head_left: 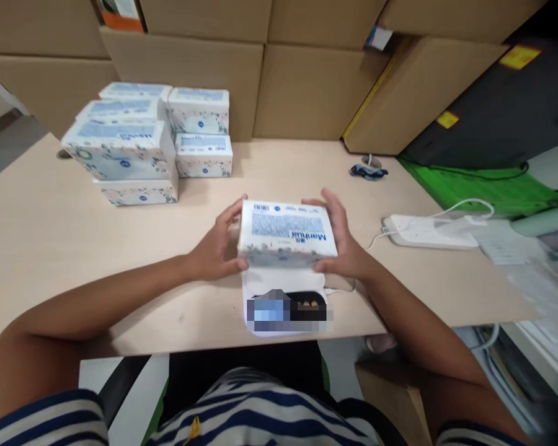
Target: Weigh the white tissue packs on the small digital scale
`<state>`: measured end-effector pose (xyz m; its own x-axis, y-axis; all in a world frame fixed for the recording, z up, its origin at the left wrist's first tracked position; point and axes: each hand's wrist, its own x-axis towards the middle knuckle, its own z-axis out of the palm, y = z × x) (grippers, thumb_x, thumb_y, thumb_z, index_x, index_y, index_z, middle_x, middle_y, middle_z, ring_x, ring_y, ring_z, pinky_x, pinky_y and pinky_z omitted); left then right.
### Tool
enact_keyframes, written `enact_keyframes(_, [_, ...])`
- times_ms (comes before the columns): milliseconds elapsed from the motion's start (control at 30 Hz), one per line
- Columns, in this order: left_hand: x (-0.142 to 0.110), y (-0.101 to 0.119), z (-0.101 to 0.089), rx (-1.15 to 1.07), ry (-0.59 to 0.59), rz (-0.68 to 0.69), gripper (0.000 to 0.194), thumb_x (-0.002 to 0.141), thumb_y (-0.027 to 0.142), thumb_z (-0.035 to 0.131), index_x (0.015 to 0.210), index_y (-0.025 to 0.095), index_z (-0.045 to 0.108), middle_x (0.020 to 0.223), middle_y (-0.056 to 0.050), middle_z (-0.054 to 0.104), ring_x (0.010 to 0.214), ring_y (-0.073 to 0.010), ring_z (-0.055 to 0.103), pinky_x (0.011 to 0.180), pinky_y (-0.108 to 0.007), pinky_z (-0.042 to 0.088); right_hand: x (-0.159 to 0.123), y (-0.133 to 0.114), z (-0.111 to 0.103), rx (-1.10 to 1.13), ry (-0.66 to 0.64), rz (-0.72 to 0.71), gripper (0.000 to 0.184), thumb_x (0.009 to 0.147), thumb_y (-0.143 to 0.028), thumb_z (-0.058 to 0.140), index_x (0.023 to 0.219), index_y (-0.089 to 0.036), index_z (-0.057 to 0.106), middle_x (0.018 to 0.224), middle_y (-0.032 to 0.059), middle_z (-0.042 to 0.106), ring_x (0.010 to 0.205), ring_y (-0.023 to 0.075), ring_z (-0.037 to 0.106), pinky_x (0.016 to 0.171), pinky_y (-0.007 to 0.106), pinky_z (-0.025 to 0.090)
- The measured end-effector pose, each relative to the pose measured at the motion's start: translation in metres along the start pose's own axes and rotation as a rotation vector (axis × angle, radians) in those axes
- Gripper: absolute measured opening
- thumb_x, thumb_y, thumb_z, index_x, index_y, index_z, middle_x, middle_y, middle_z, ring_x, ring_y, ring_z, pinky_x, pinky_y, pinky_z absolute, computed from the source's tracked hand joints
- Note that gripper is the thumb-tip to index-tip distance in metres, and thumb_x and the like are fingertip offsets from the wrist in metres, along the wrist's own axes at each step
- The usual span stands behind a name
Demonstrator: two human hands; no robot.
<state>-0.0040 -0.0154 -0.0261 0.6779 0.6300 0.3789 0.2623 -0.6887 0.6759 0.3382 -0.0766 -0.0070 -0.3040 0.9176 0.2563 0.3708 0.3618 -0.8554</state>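
Note:
A white and blue tissue pack (286, 233) sits on top of a white device (283, 291) near the table's front edge. My left hand (218, 244) grips the pack's left side, fingers curled round it. My right hand (344, 238) holds its right side the same way. The device's front face is partly blurred out. A stack of several similar tissue packs (139, 139) stands at the back left of the table.
Cardboard boxes (307, 87) line the back of the beige table (74, 229). A white power strip (428, 232) with a cable lies at the right, a small blue item (368, 171) behind it, a green mat (483, 186) farther right.

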Motion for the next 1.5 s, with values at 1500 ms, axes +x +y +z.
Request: enact_keyframes(1500, [0.019,-0.025,0.007,0.088,0.066,0.206,0.153,0.070,0.127,0.028,0.184,0.038,-0.019,0.200,-0.008,-0.011,0.185,-0.0537,-0.008,0.148,-0.074,0.020,0.010,0.026,-0.012,0.015,0.376,-0.216,0.124,0.076,-0.121,0.024,0.184,-0.063,0.009,0.192,-0.0096,0.033,0.179,0.0427,0.029,0.144,0.068,0.036])
